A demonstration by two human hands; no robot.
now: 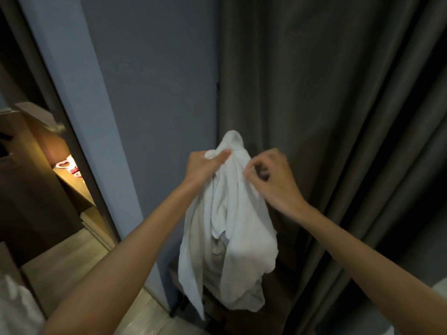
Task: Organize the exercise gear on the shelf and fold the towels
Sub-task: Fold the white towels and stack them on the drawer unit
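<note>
Head view: left hand [205, 168] is clamping its fingers on the white towel [232, 238] near its top, at frame centre. Right hand [273, 180], at the towel's 3 o'clock, is curling its fingers at the edge; blur is hiding any pinch. The towel is hanging lengthwise, 12 to 6. A grey curtain [326, 93] is hanging behind.

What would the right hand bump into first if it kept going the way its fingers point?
The white towel gripped by the left hand; the right hand is nearly at its edge, though blur hides any contact.
</note>
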